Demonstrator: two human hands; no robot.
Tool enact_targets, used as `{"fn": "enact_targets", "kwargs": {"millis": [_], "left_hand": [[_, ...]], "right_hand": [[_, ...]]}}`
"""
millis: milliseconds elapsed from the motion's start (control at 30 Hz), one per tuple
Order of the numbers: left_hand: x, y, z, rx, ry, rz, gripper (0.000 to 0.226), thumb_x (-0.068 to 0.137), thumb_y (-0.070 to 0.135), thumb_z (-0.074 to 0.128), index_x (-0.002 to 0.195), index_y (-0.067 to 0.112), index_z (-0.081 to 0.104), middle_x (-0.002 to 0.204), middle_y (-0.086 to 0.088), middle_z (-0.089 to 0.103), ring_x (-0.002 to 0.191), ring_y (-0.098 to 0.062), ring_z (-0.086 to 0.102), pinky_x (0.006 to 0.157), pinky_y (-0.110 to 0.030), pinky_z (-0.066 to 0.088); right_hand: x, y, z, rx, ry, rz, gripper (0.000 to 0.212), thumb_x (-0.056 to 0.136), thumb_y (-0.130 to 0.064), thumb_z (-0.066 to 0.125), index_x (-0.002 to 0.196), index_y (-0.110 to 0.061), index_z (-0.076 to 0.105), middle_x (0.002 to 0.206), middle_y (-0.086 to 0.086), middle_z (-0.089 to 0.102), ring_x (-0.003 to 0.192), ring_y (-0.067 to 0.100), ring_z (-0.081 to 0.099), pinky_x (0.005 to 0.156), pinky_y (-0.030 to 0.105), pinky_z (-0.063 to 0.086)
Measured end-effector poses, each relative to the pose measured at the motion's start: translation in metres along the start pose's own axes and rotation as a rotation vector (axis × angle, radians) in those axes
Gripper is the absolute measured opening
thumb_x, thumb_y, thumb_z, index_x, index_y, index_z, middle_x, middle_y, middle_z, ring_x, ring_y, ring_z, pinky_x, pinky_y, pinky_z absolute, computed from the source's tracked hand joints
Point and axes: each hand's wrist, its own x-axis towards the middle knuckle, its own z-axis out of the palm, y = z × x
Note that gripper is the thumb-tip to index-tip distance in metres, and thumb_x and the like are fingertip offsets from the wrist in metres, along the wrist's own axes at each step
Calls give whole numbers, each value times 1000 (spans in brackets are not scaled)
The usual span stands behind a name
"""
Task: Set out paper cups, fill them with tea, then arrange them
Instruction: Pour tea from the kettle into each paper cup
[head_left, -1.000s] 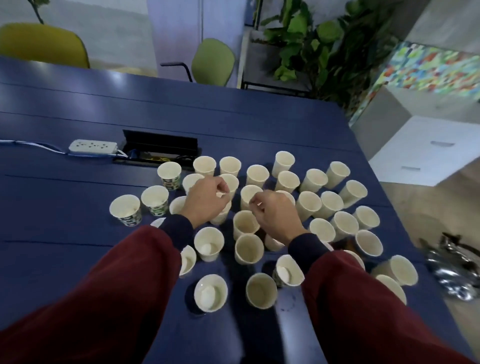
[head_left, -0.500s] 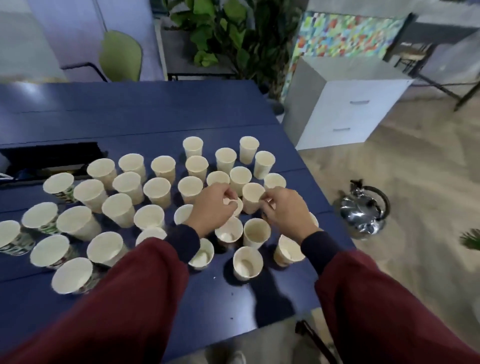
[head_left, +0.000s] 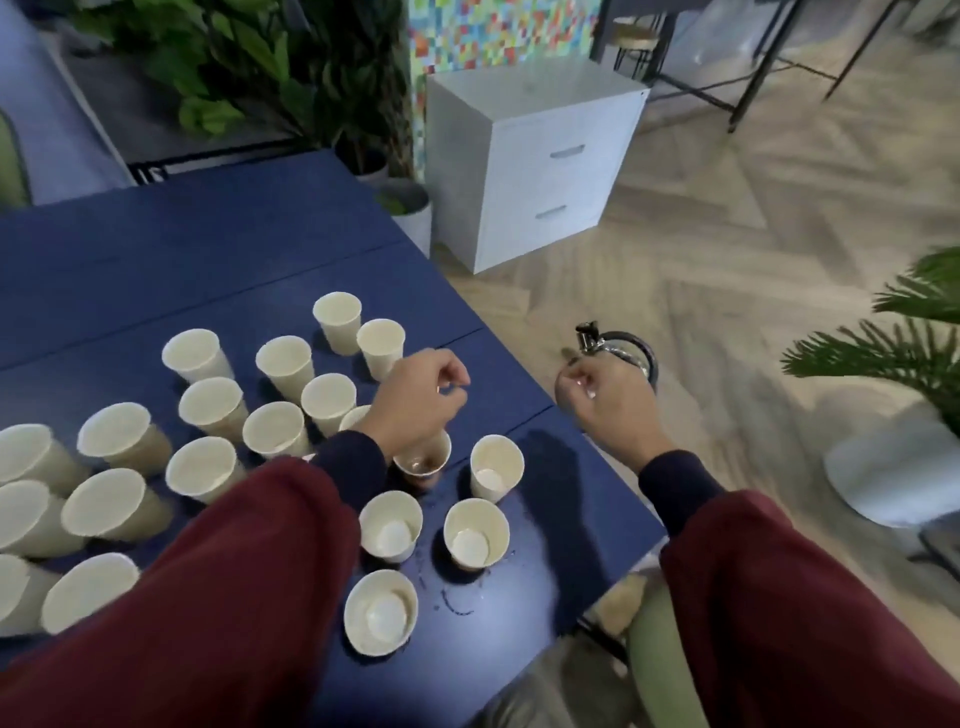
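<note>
Your paper cups (head_left: 285, 364) stood open-mouthed in loose rows on the blue worktop (head_left: 156, 249), most showing pale bottoms; one cup (head_left: 444, 453) just under your left hand (head_left: 415, 405) held shallow brown liquid (head_left: 417, 465). Your left fingers were curled together above it, and whether they pinched anything could not be told. Your right hand (head_left: 608, 405) hung past the worktop edge, fingers curled likewise, in front of the kettle (head_left: 589, 340) handle.
</note>
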Motion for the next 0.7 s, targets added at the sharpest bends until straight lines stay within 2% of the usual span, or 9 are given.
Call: {"fn": "enact_targets", "kwargs": {"millis": [100, 233, 300, 367, 433, 500, 567, 633, 700], "left_hand": [[31, 19, 16, 14, -49, 54, 10, 77, 21, 60, 81, 30, 63, 92, 3, 68, 87, -14, 64, 85, -40, 54], [87, 47, 45, 74, -92, 84, 10, 85, 12, 64, 92, 16, 69, 95, 0, 70, 89, -17, 65, 85, -36, 53], [110, 59, 60, 78, -113, 97, 10, 87, 10, 63, 95, 13, 68, 95, 2, 70, 87, -15, 64, 84, -30, 52], [138, 70, 83, 57, -108, 65, 12, 88, 6, 63, 98, 11, 66, 96, 2, 66, 82, -10, 59, 76, -17, 47], [164, 81, 106, 37, -87, 22, 13, 88, 6, 62, 99, 12, 64, 97, 2, 63, 76, -4, 53, 70, -12, 42], [187, 91, 130, 11, -89, -16, 15, 89, 7, 62, 103, 13, 62, 99, 2, 61, 76, -6, 52, 76, -20, 46], [201, 94, 150, 2, -85, -42, 18, 88, 10, 62, 106, 14, 61, 101, 3, 63, 79, -9, 53, 82, -28, 47], [216, 93, 169, 4, -67, -68, 22, 88, 12, 62, 110, 15, 60, 107, 2, 64, 82, -10, 53, 82, -26, 45], [224, 90, 184, 44, -70, -116, 28, 87, 12, 63, 115, 15, 60, 112, 2, 64, 91, -13, 56, 84, -25, 43]], "right_hand": [[9, 20, -17, -33, -16, 61, 15, 90, -15, 64, 87, -7, 76, 95, 14, 70, 87, 32, 64, 69, 27, 34], [38, 60, -35, -50, -19, 34, 16, 93, -11, 65, 95, 0, 77, 98, 18, 72, 92, 35, 65, 66, 24, 28], [58, 92, -28, -111, -85, 117, 22, 96, -20, 63, 108, -7, 76, 113, 15, 69, 104, 33, 63, 72, 25, 30], [83, 132, -21, -128, -160, 170, 25, 97, -21, 62, 116, -9, 73, 119, 16, 64, 109, 34, 60, 82, 28, 36], [106, 162, -16, -154, -209, 211, 33, 96, -23, 61, 125, -9, 67, 122, 18, 60, 110, 37, 59, 90, 35, 44], [122, 188, -12, -209, -269, 257, 43, 95, -29, 61, 133, -9, 59, 124, 19, 59, 113, 37, 57, 95, 39, 46], [136, 208, -4, -215, -329, 290, 48, 94, -38, 61, 132, -9, 55, 121, 19, 59, 112, 36, 57, 97, 43, 48], [151, 228, 6, -189, -395, 302, 54, 90, -51, 56, 124, -9, 54, 116, 18, 62, 105, 37, 60, 92, 47, 52], [165, 237, 14, -64, -389, 320, 52, 90, -50, 58, 119, -8, 54, 113, 18, 64, 103, 39, 62, 90, 47, 52]]}}
